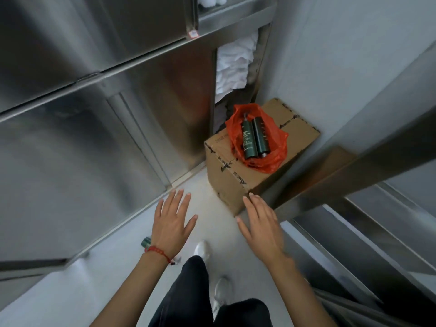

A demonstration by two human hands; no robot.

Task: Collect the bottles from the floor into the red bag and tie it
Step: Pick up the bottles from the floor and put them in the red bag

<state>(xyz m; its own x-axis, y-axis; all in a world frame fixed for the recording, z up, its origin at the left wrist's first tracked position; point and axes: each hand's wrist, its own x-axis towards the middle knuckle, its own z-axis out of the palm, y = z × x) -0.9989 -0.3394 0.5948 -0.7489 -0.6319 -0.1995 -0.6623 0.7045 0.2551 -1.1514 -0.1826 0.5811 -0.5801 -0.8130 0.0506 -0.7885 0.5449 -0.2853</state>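
Observation:
A red plastic bag [276, 152] lies open on top of a cardboard box [226, 182] in the corner. Two dark green bottles [254, 138] lie side by side inside it. Another green bottle [145, 241] rests on the floor by the steel cabinet, mostly hidden behind my left wrist. My left hand [172, 223] is held out flat over the floor, fingers spread, holding nothing. My right hand [262, 227] is also spread and empty, just in front of the box's near corner.
A tall stainless steel cabinet [94, 114] fills the left side. White towels [233, 67] sit on a shelf behind the box. A steel ledge [354, 180] and rails run along the right. My legs and white shoes [203, 251] stand on the pale floor.

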